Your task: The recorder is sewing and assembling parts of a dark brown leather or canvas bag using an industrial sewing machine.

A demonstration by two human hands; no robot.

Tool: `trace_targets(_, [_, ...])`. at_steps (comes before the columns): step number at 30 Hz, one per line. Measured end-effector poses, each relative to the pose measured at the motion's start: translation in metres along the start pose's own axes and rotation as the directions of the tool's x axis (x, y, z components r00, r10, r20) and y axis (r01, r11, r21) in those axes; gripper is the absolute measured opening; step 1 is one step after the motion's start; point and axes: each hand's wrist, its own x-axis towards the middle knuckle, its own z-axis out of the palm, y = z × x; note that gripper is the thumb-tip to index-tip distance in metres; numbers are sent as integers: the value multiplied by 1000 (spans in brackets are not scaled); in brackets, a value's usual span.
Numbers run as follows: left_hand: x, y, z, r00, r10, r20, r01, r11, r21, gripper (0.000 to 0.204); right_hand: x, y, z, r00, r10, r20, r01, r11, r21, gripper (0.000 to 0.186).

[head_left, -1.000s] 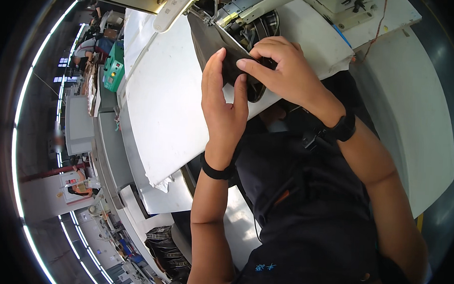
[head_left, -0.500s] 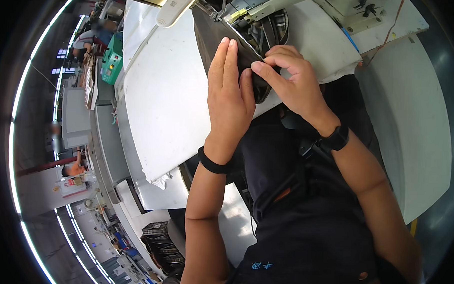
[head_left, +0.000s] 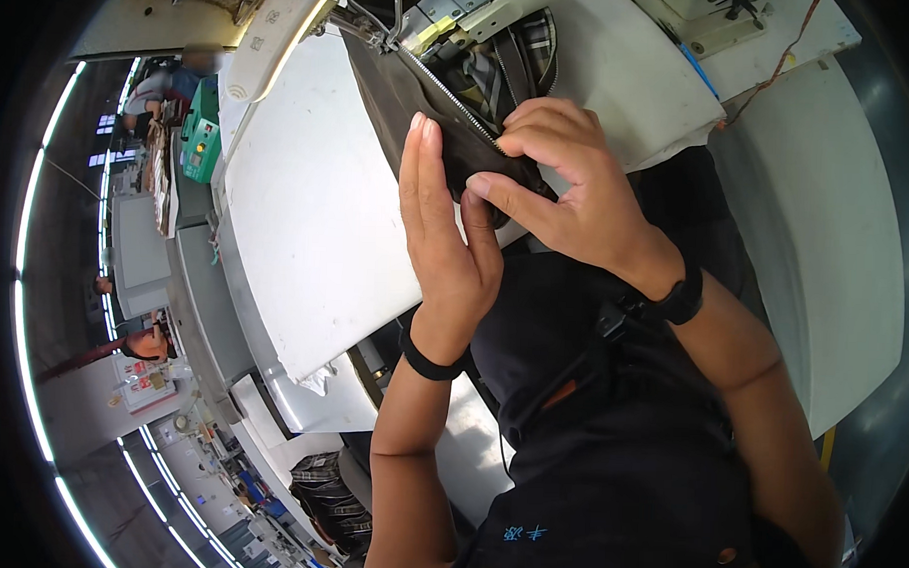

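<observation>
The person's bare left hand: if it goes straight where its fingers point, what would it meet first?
Crossing the dark brown fabric, the left hand would probably first meet the silver-toothed metal zipper, though depth is unclear.

I have a white table (head_left: pixel 307 214) before me, and a dark cloth (head_left: pixel 413 94) with a metal zipper (head_left: pixel 453 100) lies on it.

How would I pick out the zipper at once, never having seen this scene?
Find the white table, then the sewing machine at the top of the view. From there, brown cloth runs down toward the left hand. The zipper is the silver line along the cloth's right edge, reaching the right hand; its metal teeth set it apart from the smooth cloth and the plaid fabric beside it.
</observation>
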Motion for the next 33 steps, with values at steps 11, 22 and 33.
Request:
trace_targets(11, [31, -8, -16, 963, -244, -113, 199, 929, -311, 33, 35, -13, -3, 997, -41, 66, 54, 976, -211, 25])
trace_targets(22, [48, -20, -12, 842, -498, 208, 437, 402, -805, 20, 29, -7, 16, 976, 214, 50, -217, 972, 93, 24])
trace_targets(33, [54, -17, -5, 834, -540, 115, 416, 477, -774, 21, 23, 4, 25, 980, 200, -7, -192, 951, 243, 21])
